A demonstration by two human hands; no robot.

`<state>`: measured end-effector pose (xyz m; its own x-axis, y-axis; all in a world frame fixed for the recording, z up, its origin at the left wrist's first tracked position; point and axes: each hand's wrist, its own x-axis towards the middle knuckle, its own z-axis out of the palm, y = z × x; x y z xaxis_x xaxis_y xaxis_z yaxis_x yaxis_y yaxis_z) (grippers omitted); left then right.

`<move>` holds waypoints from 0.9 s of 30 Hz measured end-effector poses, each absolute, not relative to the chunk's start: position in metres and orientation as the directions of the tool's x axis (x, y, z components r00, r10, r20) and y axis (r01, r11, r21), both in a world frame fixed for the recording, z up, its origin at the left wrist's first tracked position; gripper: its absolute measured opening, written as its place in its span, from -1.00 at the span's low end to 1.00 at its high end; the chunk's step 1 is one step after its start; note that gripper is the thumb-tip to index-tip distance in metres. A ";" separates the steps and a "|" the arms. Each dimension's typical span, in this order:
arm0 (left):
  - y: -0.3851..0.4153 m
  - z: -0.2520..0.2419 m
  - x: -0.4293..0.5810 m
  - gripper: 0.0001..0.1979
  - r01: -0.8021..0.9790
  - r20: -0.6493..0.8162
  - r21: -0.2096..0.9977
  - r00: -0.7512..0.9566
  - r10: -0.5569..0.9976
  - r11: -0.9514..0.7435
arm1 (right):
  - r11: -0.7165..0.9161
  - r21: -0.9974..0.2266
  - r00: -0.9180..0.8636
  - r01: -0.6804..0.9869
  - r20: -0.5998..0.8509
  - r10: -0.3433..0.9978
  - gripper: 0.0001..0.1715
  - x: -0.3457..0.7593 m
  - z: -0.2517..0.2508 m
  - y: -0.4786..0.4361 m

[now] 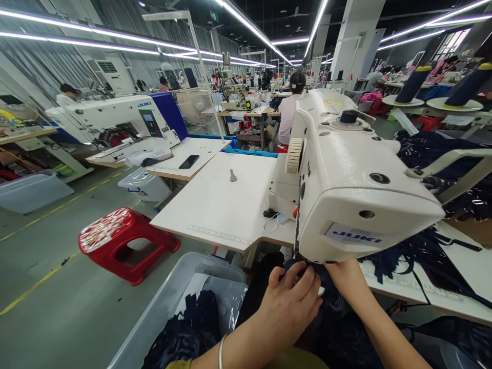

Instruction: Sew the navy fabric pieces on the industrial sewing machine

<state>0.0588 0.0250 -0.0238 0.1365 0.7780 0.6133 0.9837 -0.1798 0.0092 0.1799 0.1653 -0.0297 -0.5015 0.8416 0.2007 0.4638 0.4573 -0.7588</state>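
Left hand (pixel 294 297) curled at navy fabric (pixel 334 320) below the head of a white JUKI sewing machine (pixel 369 179); grip unclear. Right hand (pixel 342 271) just beside, fingers hidden by machine head. Bangle (pixel 220 352) on left wrist. White worktop (pixel 215 205) left of machine, small grey piece (pixel 232 177) on it. Black phone (pixel 188 162) on adjoining worktop. Red stool (pixel 126 241), clear bin (pixel 171 287) with navy pieces, also left. Seated person (pixel 287 110) ahead, back turned.

Illumination: bright, from overhead tube lights (pixel 46 20) whose strips glare white. The sewing machine (pixel 369 159) carries soft highlights on its casing; dark cloth (pixel 338 328) beneath loses detail in shadow. Far workstations appear soft. Wide-angle distortion stretches the thread cones (pixel 413 84) near the right edge.
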 end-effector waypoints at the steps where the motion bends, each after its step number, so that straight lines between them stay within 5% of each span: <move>1: 0.025 -0.023 0.059 -0.73 0.985 0.610 0.011 0.132 0.782 -0.175 | 0.472 -0.752 -0.505 0.461 0.216 0.836 -0.66 0.179 -0.031 0.167; 27: 0.028 -0.022 0.060 -0.68 0.985 0.591 0.052 0.104 0.800 -0.166 | 0.729 -0.549 -0.517 0.409 0.519 0.681 -0.66 0.171 -0.051 0.186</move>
<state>0.0599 0.0281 -0.0224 0.1037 0.7996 0.5915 0.9847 -0.1661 0.0519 0.1711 0.1859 -0.0509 -0.5169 0.6807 0.5191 0.4089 0.7291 -0.5489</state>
